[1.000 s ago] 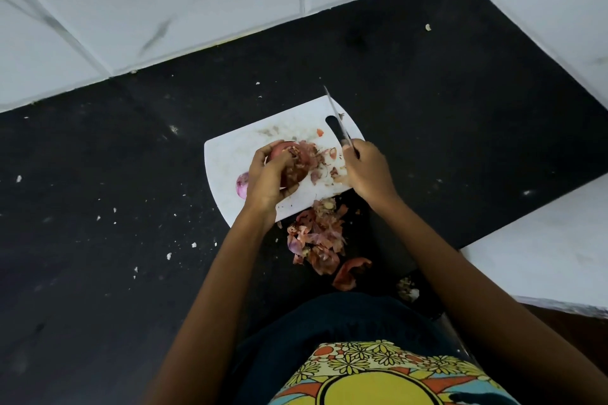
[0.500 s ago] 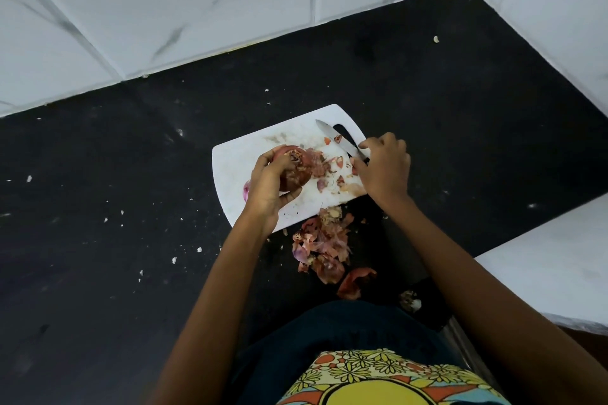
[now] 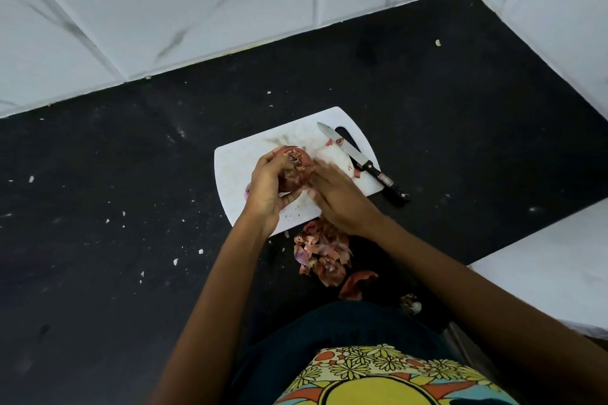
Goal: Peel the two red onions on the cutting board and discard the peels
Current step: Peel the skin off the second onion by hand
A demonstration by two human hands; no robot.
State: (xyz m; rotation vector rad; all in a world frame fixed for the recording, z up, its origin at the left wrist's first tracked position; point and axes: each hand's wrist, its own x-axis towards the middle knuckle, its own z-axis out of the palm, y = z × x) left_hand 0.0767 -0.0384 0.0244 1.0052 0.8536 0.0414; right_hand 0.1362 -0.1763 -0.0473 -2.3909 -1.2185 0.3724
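At the centre of the frame, the left hand (image 3: 268, 189) gripped a red onion (image 3: 293, 171), its fingers curled round the left and near sides and the thumb hooked under it, holding it above the white cutting board (image 3: 237, 163). The onion's cut end faced up, with loose skin showing at the top. The right hand (image 3: 339, 199) came in from the lower right and met the onion's right side; it was motion-blurred, and its fingers (image 3: 317, 176) lay against the skin, though whether they pinched a strip of peel or only touched it could not be told. A sliver of a second red onion (image 3: 247, 191) showed purple at the left hand's outer edge, low on the board and mostly hidden behind the hand.

A knife (image 3: 360, 159) lay free on the right part of the board, blade pointing to the upper left, its black handle reaching past the board's right edge onto the black table (image 3: 115, 191). A few small red scraps (image 3: 339, 141) lay on and beside the blade. Just below the board's near edge, on the table, a pile of peels (image 3: 320, 250) sat between the two forearms, with one larger curled orange-red piece (image 3: 357, 284) lower still, near the person's dark clothing. White flecks were scattered across the table to the left. White marbled tiles (image 3: 197, 10) filled the upper part of the frame.
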